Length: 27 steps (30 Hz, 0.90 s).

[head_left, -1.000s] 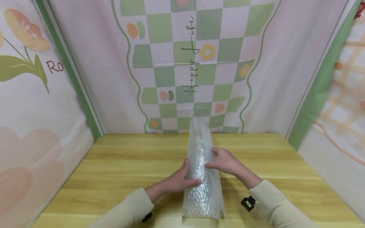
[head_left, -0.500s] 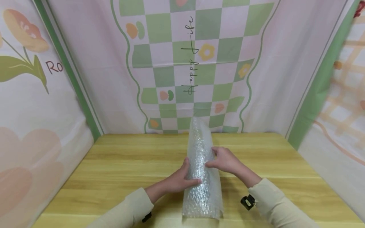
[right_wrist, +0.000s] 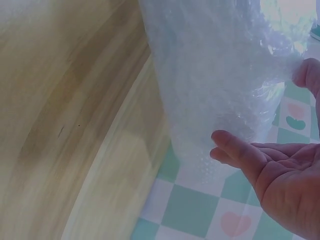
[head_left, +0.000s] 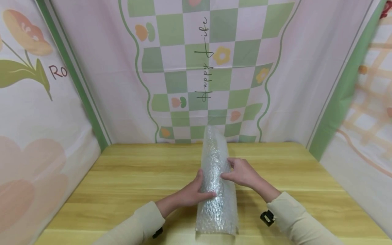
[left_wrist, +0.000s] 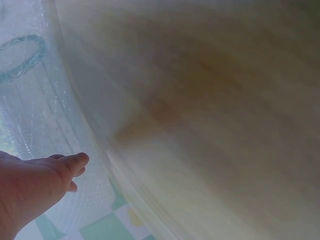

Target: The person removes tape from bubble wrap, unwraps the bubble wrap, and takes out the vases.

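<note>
A long, clear bubble wrap bundle [head_left: 212, 153] lies lengthwise at the middle of the table, its far end toward the printed cloth. From its left side my left hand [head_left: 190, 195] holds it, thumb across the top. Farther up, my right hand [head_left: 243, 173] grips the right side, with the thumb on the wrap and the other fingers along the side. In the right wrist view the fingertips [right_wrist: 222, 137] meet the crinkled plastic. A bluish ring shape [left_wrist: 22, 57] shows through the film in the left wrist view; what lies inside is otherwise hidden.
The wooden table [head_left: 137, 170] reaches back to a green-and-white checked cloth [head_left: 223, 30]. Printed cloth walls stand at the left [head_left: 27, 112] and right [head_left: 364, 136]. A small black device [head_left: 267, 217] hangs by the right cuff.
The near right corner of the bubble wrap has drawn in slightly to the left. Both hands keep nearly the same place and hold.
</note>
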### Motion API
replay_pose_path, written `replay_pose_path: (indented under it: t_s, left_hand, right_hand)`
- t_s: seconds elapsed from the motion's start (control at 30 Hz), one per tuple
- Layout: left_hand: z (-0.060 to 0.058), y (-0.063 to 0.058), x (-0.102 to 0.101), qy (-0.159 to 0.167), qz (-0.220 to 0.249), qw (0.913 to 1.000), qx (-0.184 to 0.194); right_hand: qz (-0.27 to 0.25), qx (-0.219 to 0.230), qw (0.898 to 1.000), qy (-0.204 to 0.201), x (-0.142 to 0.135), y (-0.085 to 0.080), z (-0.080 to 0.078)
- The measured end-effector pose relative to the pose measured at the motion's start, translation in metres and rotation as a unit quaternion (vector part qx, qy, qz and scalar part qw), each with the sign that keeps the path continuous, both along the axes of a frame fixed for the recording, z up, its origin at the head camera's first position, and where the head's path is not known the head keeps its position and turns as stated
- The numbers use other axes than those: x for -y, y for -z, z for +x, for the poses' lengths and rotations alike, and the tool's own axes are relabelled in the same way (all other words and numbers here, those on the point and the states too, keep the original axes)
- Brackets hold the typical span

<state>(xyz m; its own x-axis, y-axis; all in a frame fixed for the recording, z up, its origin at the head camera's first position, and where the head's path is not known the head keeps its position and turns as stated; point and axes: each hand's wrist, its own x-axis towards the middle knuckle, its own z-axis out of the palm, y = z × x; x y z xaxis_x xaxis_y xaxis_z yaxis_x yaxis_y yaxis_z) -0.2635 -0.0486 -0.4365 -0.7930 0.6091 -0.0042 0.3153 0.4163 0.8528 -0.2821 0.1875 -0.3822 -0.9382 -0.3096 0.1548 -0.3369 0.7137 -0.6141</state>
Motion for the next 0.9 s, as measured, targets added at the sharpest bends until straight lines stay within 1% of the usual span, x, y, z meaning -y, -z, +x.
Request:
replay_pose_path:
  t_s: [0.23,0.37,0.5,0.73,0.9]
  left_hand:
    - [0.0004,0.0001,0.0000,-0.001,-0.003,1.0000,-0.004]
    - [0.0005,0.0013,-0.0001,-0.003,-0.001,1.0000,-0.002]
    - [-0.0006,0.0035,0.0000,-0.003,0.000,1.0000,-0.001]
    - [-0.0022,0.0067,0.0009,-0.006,-0.008,0.9999,-0.007]
    - [-0.0021,0.0065,0.0011,-0.007,-0.007,0.9999,-0.008]
  right_hand:
    - [-0.007,-0.004,1.000,-0.007,-0.0006,0.0004,-0.0007]
    - [-0.005,-0.008,1.000,0.001,-0.0008,0.0003,-0.0005]
    - [-0.003,-0.007,1.000,-0.001,-0.0014,0.0004,-0.0008]
    - [-0.015,0.015,1.000,-0.015,-0.0056,-0.0024,-0.0002]
    - [-0.017,0.026,0.999,-0.024,-0.0078,-0.0030,-0.0009]
